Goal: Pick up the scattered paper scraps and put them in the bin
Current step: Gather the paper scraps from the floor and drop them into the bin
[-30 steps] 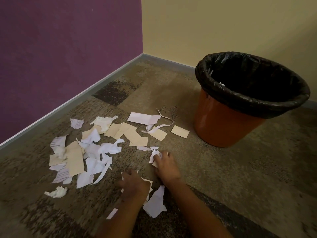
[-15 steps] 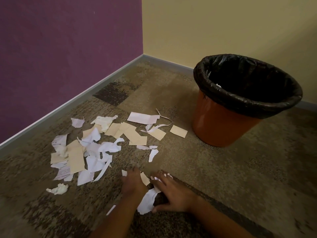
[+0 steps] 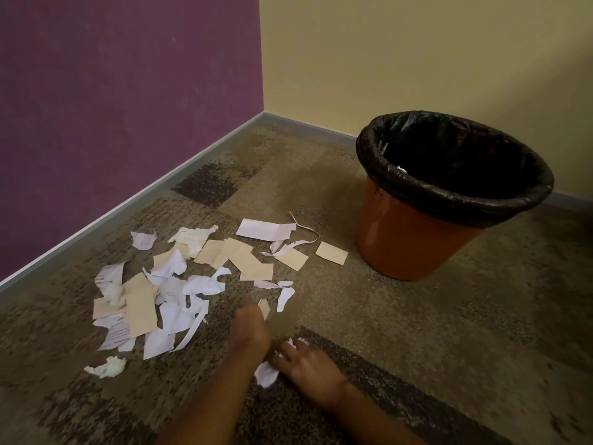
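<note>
Several white and tan paper scraps (image 3: 179, 284) lie spread over the carpet left of centre. An orange bin (image 3: 414, 242) lined with a black bag stands at the right, with a white scrap visible inside. My left hand (image 3: 248, 329) is low on the carpet, blurred, its fingers over a small tan scrap (image 3: 264, 307). My right hand (image 3: 308, 364) rests beside it, fingers curled around crumpled white scraps (image 3: 266, 374). A crumpled white ball (image 3: 107, 367) lies apart at the lower left.
A purple wall (image 3: 128, 107) runs along the left and a yellow wall (image 3: 417, 59) behind the bin, both with grey skirting. Patterned brown carpet (image 3: 449, 332) stretches between the bin and my hands.
My right hand has pulled back toward me, gathering white scraps into a bunch. My left hand has pushed forward onto the tan scrap. The view has shifted slightly.
</note>
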A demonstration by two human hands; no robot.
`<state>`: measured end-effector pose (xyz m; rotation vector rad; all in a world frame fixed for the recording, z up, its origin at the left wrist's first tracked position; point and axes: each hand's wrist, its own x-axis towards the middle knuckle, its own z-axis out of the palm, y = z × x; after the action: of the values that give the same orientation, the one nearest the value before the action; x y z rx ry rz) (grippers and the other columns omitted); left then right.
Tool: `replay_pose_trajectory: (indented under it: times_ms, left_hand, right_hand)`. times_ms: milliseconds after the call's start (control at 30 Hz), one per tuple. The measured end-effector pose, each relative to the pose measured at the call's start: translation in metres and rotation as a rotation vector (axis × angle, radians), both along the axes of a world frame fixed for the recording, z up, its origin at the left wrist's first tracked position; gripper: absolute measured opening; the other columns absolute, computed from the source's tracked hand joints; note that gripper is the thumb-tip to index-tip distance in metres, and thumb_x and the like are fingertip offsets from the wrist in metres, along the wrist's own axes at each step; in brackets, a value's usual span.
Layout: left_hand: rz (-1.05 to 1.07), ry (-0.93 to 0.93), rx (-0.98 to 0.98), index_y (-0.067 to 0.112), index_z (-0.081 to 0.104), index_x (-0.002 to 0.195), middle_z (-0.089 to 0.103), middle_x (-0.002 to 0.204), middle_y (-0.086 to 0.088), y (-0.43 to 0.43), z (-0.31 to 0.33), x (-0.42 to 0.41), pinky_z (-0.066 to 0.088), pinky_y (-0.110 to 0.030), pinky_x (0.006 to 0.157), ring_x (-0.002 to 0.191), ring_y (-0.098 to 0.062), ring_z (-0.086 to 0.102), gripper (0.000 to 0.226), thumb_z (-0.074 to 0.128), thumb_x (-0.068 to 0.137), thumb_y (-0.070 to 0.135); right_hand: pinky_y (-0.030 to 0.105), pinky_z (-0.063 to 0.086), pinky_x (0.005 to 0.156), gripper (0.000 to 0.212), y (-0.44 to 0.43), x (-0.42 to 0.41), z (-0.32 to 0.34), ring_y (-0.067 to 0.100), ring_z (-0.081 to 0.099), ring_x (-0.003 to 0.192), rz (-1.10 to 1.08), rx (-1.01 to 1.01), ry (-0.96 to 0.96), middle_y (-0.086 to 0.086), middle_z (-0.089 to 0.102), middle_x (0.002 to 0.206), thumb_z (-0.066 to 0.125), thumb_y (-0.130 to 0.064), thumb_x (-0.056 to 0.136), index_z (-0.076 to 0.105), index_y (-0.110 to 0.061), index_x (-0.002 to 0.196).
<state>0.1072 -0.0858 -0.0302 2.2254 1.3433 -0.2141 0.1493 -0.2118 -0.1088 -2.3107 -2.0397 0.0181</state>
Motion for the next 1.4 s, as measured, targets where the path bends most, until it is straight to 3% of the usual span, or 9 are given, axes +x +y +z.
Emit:
replay_pose_trajectory:
  times_ms: [67, 233, 400, 567, 767, 900, 1000, 1233, 1400]
  left_hand:
    - [0.057, -0.06, -0.034, 0.0, 0.043, 0.131, 0.055, 0.133, -0.021, 0.006, 0.013, 0.01, 0.05, -0.036, 0.092, 0.121, -0.034, 0.056, 0.039, 0.052, 0.092, 0.001]
    - [0.285, -0.273, -0.21, -0.001, 0.039, 0.139, 0.046, 0.142, -0.021, 0.028, 0.059, 0.035, 0.043, -0.04, 0.1, 0.13, -0.037, 0.046, 0.048, 0.049, 0.092, 0.002]
    - [0.362, -0.462, -0.283, 0.004, 0.044, 0.138, 0.049, 0.141, -0.018, 0.04, 0.094, 0.059, 0.045, -0.04, 0.1, 0.129, -0.036, 0.048, 0.047, 0.052, 0.091, 0.002]
    - [0.316, -0.608, -0.28, 0.005, 0.05, 0.132, 0.055, 0.134, -0.018, 0.038, 0.121, 0.087, 0.05, -0.041, 0.091, 0.119, -0.036, 0.056, 0.043, 0.052, 0.089, 0.001]
    - [0.175, -0.727, -0.222, 0.01, 0.054, 0.13, 0.057, 0.132, -0.013, 0.022, 0.159, 0.119, 0.048, -0.031, 0.078, 0.115, -0.031, 0.058, 0.043, 0.05, 0.089, -0.001]
    - [0.081, -0.786, -0.183, 0.011, 0.053, 0.131, 0.058, 0.132, -0.013, 0.01, 0.183, 0.142, 0.05, -0.033, 0.082, 0.115, -0.031, 0.059, 0.043, 0.052, 0.089, 0.0]
    - [0.03, -0.854, -0.122, 0.012, 0.053, 0.131, 0.057, 0.132, -0.012, -0.003, 0.2, 0.158, 0.049, -0.033, 0.082, 0.116, -0.029, 0.058, 0.041, 0.052, 0.091, 0.004]
    - [-0.014, -0.937, -0.134, 0.011, 0.054, 0.128, 0.057, 0.13, -0.01, -0.027, 0.23, 0.202, 0.047, -0.025, 0.079, 0.114, -0.025, 0.059, 0.04, 0.053, 0.089, 0.004]
    - [-0.01, -0.846, -0.218, 0.009, 0.057, 0.126, 0.059, 0.13, -0.01, -0.044, 0.232, 0.235, 0.05, -0.028, 0.091, 0.115, -0.025, 0.06, 0.04, 0.058, 0.087, 0.003]
  right_hand:
    - [0.02, 0.049, 0.044, 0.033, 0.004, 0.005, 0.009, 0.015, 0.067, 0.063, -0.073, 0.035, 0.083, -0.002, 0.067, 0.09, 0.037, -0.02, 0.078, 0.06, -0.025, 0.1]
    - [0.034, 0.054, 0.09, 0.043, 0.0, 0.039, 0.054, 0.021, 0.063, 0.109, -0.377, 0.303, 0.367, 0.0, 0.055, 0.134, 0.054, -0.002, 0.09, 0.054, -0.023, 0.127]
    - [0.022, 0.049, 0.085, 0.039, -0.007, 0.097, 0.154, 0.013, 0.063, 0.099, -0.545, 0.916, 0.252, 0.002, 0.068, 0.111, 0.061, 0.007, 0.08, 0.066, -0.014, 0.112]
    - [0.021, 0.044, 0.082, 0.027, -0.016, 0.171, 0.246, 0.01, 0.06, 0.099, -0.796, 1.129, 0.107, 0.005, 0.067, 0.112, 0.053, -0.006, 0.092, 0.063, -0.015, 0.116]
    - [0.04, 0.045, 0.081, 0.023, -0.03, 0.24, 0.269, 0.039, 0.058, 0.106, -1.074, 0.754, 0.074, 0.018, 0.063, 0.114, 0.045, -0.02, 0.098, 0.059, -0.014, 0.114]
    - [0.051, 0.036, 0.1, 0.026, -0.032, 0.26, 0.266, 0.042, 0.049, 0.117, -1.213, 0.288, 0.212, 0.02, 0.055, 0.124, 0.043, -0.022, 0.1, 0.056, -0.02, 0.122]
    - [0.044, 0.043, 0.089, 0.028, -0.035, 0.268, 0.261, 0.039, 0.052, 0.113, -1.187, 0.095, 0.236, 0.017, 0.055, 0.122, 0.048, -0.024, 0.098, 0.056, -0.017, 0.124]
    - [0.045, 0.044, 0.1, 0.045, -0.04, 0.269, 0.257, 0.038, 0.047, 0.123, -1.116, -0.078, 0.33, 0.015, 0.046, 0.138, 0.065, -0.031, 0.087, 0.052, -0.024, 0.13]
    - [0.042, 0.042, 0.099, 0.039, -0.046, 0.281, 0.261, 0.036, 0.049, 0.123, -1.117, 0.074, 0.294, 0.015, 0.05, 0.134, 0.06, -0.03, 0.091, 0.054, -0.021, 0.128]
